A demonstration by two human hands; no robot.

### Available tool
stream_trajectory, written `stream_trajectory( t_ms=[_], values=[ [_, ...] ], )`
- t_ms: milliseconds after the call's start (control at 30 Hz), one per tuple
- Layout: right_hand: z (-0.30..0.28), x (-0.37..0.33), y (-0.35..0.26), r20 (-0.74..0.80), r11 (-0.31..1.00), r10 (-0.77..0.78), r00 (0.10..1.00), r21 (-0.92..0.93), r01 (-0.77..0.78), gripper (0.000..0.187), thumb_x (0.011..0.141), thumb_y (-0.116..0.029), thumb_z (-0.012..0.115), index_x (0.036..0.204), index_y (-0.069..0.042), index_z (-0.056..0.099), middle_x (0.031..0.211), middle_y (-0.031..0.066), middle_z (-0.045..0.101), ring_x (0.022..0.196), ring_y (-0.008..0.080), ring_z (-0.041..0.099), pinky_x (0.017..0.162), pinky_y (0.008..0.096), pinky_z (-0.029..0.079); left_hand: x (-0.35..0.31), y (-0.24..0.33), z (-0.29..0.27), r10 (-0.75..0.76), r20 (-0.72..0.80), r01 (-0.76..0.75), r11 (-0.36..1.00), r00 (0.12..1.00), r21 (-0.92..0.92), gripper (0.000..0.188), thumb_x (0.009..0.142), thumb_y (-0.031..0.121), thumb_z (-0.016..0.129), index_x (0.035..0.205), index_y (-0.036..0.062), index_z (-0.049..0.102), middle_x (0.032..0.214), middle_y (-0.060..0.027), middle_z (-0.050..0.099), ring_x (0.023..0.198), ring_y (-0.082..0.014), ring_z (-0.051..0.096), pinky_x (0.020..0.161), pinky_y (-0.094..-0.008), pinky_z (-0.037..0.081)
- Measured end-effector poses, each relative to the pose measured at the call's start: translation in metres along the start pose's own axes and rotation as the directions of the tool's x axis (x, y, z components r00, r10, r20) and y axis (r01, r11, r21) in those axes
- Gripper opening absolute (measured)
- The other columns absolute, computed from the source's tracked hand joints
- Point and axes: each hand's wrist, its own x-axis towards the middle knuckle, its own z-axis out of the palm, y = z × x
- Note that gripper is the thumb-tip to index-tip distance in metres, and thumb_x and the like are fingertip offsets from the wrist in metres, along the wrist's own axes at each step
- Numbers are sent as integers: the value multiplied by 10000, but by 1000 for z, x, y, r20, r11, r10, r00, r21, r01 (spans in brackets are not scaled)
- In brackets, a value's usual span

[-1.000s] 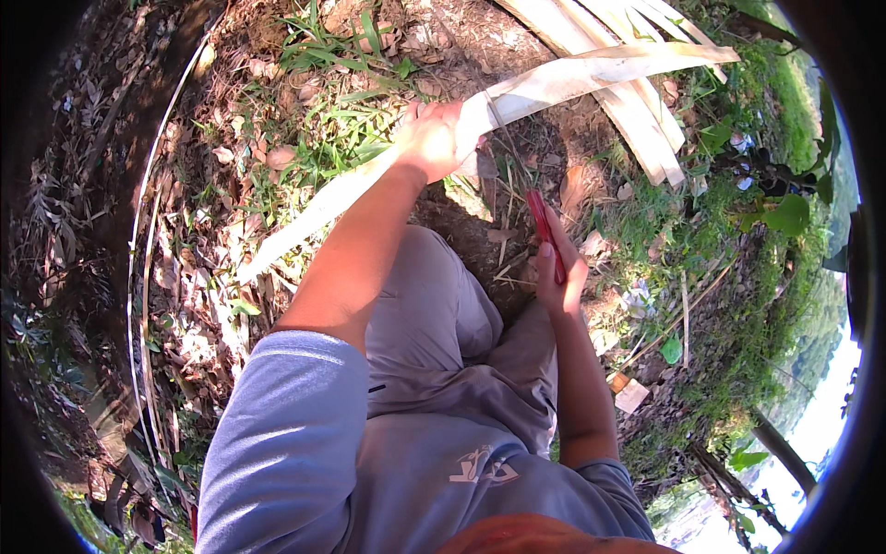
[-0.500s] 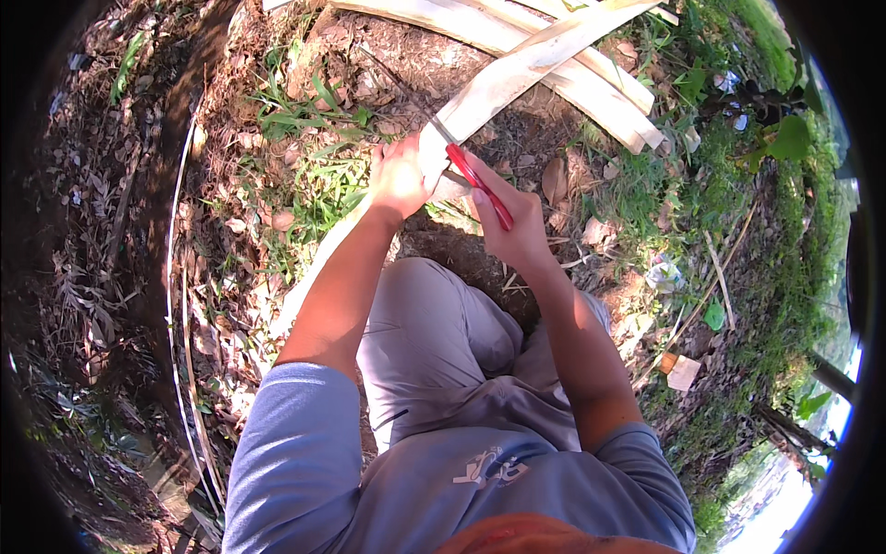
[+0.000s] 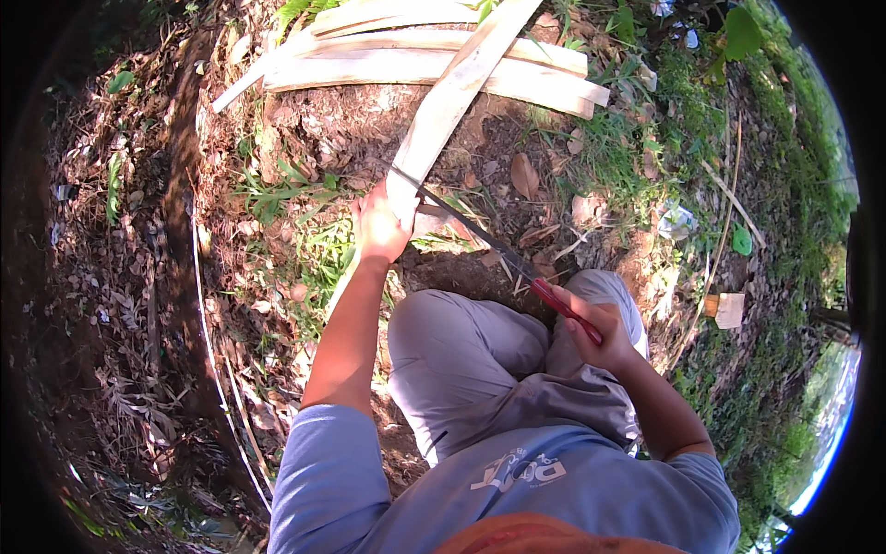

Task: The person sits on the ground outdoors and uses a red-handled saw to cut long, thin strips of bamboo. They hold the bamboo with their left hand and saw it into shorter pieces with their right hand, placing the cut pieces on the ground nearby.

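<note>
A long pale wooden plank [image 3: 454,97] slants from the top toward me, its near end under my left hand [image 3: 379,226]. The fingers of that hand are closed around the plank's end. My right hand [image 3: 595,331], in front of my right knee, is wrapped round the red handle of a hand saw [image 3: 487,237]. The saw's long, narrow dark blade runs up and left, and its far part lies across the plank just beyond my left hand. Whether the teeth have cut into the wood cannot be made out.
Several more pale planks [image 3: 369,70] lie beneath and beyond the slanted one. On the right are a small wooden block [image 3: 729,310], a crumpled clear plastic piece [image 3: 676,222] and thin sticks [image 3: 734,205]. Leaf litter, grass and a long thin pale stem [image 3: 205,323] lie to the left.
My right hand has drawn the saw back toward my right knee, so most of its blade now shows on my side of the plank. My left hand stays on the plank's end.
</note>
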Motion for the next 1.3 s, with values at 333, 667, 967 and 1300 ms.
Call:
stream_trajectory(
  t_ms=[333,667,967,1300],
  values=[
    [59,146,-19,-94,979,-179,979,84,187,590,974,-70,722,1547,-165,616,1001,212,784,683,404,729,655,438,578,-6,-10,9,39,-48,-34,995,998,96,706,938,352,732,1492,-26,510,1353,-256,677,1346,-390,606,1259,-580,309],
    [85,169,26,-154,965,-151,976,191,180,549,1002,-86,694,1542,-170,634,793,195,729,608,328,695,642,361,548,-1,-13,6,-25,34,23,997,999,68,757,953,431,734,1543,32,478,1425,-195,660,1407,-336,566,1284,-540,266],
    [9,-16,20,-34,970,-124,992,-217,114,549,942,31,618,1490,25,632,1225,249,781,787,257,780,741,352,595,-5,-17,18,38,-49,-33,993,998,112,713,974,411,717,1522,16,490,1418,-199,670,1407,-339,575,1273,-572,281],
    [116,237,-34,-176,964,-256,951,31,265,442,1111,-124,573,1529,15,610,1249,155,784,996,125,700,889,286,553,-6,-11,14,-17,-21,18,997,1000,75,766,1020,559,655,1543,32,468,1427,-183,664,1408,-329,579,1274,-590,295]
  ],
)
